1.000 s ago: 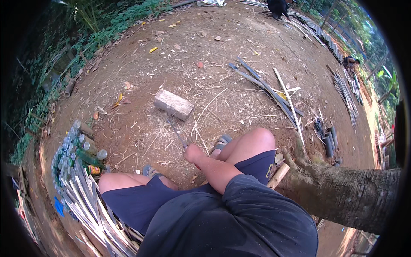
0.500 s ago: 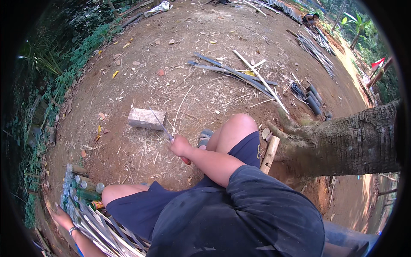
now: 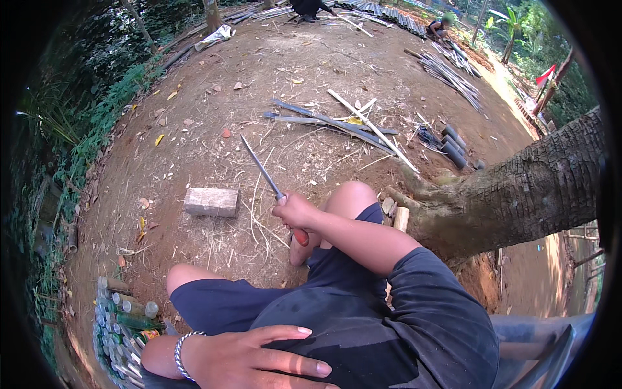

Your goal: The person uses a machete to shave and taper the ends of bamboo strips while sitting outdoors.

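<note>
My right hand (image 3: 296, 211) is closed round the reddish handle of a long knife (image 3: 262, 170), out in front of my bent right knee. Its slim blade slants up and to the left, clear of the ground. Left of the knife, a squared wooden block (image 3: 212, 202) lies on the dirt among pale shavings. In front of my dark shirt is my left hand (image 3: 256, 356), a chain bracelet (image 3: 180, 356) at its wrist. Its fingers are stretched and spread, with nothing in them. Pale strips (image 3: 131, 363) lie partly hidden beyond that wrist.
Several bottles (image 3: 133, 308) are stacked at the lower left. A tree trunk (image 3: 518, 188) leans in on the right, with a cut bamboo piece (image 3: 401, 219) near its base. Split lengths (image 3: 343, 123) lie ahead beside dark tubes (image 3: 455, 148). Two people are at the far end.
My left hand has come from beside the strips at lower left to in front of my shirt. The knife has swung away from the block, its tip now pointing farther forward.
</note>
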A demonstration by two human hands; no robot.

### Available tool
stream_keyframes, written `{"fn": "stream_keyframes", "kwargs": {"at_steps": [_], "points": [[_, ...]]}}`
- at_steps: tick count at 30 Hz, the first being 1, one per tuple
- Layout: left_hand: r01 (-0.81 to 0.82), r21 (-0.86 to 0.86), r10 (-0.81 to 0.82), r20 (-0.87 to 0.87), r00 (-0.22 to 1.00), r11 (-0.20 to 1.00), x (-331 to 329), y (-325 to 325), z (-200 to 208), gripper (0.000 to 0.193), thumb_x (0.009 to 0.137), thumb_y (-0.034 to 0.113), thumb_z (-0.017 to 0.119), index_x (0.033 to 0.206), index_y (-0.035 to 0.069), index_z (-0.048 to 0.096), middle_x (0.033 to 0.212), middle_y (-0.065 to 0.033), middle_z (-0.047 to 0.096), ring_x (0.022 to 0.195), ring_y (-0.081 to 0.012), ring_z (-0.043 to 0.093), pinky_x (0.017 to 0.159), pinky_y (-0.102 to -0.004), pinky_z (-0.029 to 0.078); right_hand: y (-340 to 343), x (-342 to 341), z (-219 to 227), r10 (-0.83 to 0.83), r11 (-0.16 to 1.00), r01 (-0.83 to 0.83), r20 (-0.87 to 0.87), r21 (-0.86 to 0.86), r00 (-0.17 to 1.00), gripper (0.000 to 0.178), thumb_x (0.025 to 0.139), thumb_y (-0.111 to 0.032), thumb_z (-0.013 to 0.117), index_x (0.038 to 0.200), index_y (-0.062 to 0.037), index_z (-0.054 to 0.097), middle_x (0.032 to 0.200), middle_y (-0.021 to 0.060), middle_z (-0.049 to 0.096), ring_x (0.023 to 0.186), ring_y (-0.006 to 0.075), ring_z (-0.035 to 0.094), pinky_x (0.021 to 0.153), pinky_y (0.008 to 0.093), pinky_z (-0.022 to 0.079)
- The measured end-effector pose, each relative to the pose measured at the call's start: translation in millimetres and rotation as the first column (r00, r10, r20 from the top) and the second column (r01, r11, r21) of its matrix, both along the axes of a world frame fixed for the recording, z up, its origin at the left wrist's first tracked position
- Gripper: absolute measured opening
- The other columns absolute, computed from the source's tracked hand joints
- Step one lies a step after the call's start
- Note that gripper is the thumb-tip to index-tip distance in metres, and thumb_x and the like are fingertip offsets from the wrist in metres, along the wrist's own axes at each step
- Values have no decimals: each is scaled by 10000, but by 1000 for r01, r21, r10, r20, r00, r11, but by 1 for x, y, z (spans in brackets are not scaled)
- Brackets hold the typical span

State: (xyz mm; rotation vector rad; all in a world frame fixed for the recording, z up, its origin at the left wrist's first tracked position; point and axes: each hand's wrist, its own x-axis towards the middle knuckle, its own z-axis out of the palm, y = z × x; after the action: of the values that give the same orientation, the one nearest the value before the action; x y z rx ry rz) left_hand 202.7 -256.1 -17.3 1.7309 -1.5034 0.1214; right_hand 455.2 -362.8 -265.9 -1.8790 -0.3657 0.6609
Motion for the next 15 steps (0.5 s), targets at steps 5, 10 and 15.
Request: {"fn": "stream_keyframes", "kwargs": {"at_steps": [5, 10, 15], "points": [[-72, -2, 71, -129, 989, 997, 20, 12, -10, 17, 901, 213, 654, 899, 201, 643, 1216, -78, 681, 1188, -291, 601, 1035, -569, 383, -19, -7, 7, 63, 998, -61, 62, -36, 996, 251, 859, -154, 703, 868, -67, 467, 640, 18, 514, 520, 99, 534, 443, 280, 457], [210, -706, -683, -495, 537, 676, 52, -14, -47, 110, 974, 284, 585, 942, 183, 555, 1072, -157, 693, 1115, -365, 613, 1066, -610, 272, -21, -14, 31, 101, 994, -102, -49, -24, 994, 239, 864, -159, 699, 875, -46, 489, 625, 19, 535, 522, 100, 545, 448, 278, 461], [102, -910, -865, -342, 366, 403, 48, -44, -43, 110, 987, 252, 532, 1008, 144, 544, 975, -221, 688, 1129, -438, 586, 1057, -699, 157, -11, -29, 46, 171, 985, -172, -25, -35, 985, 221, 823, -182, 691, 840, -34, 527, 605, 41, 566, 508, 131, 576, 472, 308, 479]]}}
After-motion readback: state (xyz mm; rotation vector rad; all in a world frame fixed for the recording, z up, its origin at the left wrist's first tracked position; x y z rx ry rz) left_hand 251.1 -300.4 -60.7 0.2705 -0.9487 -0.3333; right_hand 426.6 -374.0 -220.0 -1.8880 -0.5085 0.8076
